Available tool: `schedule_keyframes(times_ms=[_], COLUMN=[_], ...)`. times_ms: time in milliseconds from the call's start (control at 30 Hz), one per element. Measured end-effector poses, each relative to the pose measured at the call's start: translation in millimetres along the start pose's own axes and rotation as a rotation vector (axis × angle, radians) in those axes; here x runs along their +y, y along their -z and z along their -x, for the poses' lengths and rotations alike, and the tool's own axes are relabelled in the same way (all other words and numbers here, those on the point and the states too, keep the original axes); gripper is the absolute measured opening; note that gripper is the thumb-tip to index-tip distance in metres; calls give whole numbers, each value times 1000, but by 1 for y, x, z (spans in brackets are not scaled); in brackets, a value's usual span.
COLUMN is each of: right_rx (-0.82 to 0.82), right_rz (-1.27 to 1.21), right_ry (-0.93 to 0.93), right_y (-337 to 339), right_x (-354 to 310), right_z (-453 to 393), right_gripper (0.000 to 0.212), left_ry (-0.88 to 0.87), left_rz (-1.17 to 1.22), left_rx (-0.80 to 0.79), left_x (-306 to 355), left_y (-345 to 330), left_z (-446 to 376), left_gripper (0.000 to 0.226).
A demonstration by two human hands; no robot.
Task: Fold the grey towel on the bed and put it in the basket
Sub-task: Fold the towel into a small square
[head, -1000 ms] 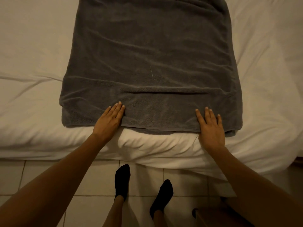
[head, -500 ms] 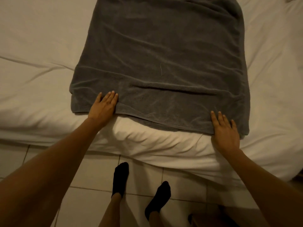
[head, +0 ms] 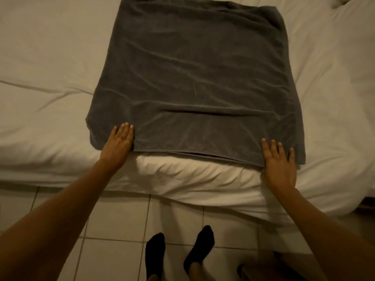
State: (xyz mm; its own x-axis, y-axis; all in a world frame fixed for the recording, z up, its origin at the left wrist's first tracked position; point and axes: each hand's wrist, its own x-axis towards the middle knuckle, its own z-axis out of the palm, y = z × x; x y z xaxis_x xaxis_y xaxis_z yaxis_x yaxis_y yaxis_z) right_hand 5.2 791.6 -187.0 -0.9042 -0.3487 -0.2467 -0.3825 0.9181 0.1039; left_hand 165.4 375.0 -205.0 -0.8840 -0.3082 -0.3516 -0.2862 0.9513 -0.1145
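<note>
The dark grey terry towel (head: 192, 78) lay spread on the white-sheeted bed (head: 50, 57), already doubled, to judge by the layered hems along its near edge. Both hands lay flat with straight fingers and gripped nothing. The left hand (head: 119, 142) rested on the towel's near left corner, while the right hand (head: 279, 165) rested on its near right corner, palm partly on the sheet just in front of the towel. The step in hand looked like smoothing and squaring the near edge between folds.

The next move probably called for pinching both near corners and carrying them over to the towel's far edge, keeping the layers aligned so the soft cloth did not slip or bunch.

The sheet around the towel was rumpled, with creases to its left and a puffed ridge just in front of it. In front of the bed lay pale floor tiles (head: 113, 256), where feet in black socks (head: 178, 252) stood. No basket was in view.
</note>
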Motion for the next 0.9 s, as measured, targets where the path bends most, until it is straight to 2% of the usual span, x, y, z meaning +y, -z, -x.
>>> schedule_keyframes(times_ms=[200,400,667,900], right_rx=[20,-8,21,43], right_rz=[51,56,61,54], right_ry=[-31,-2,-56,-73], right_y=[19,18,4,6], right_x=[-6,-4,-4,0], right_z=[10,13,18,16], right_gripper=[72,59,65,62], left_ry=[9,4,53,24], left_rz=[141,38,-91,-61], left_rx=[53,47,138,200], left_x=[-7,-20,-20,-26], left_y=[18,20,-7,-1], left_z=[12,2,11,10], left_gripper=[59,62,64,60])
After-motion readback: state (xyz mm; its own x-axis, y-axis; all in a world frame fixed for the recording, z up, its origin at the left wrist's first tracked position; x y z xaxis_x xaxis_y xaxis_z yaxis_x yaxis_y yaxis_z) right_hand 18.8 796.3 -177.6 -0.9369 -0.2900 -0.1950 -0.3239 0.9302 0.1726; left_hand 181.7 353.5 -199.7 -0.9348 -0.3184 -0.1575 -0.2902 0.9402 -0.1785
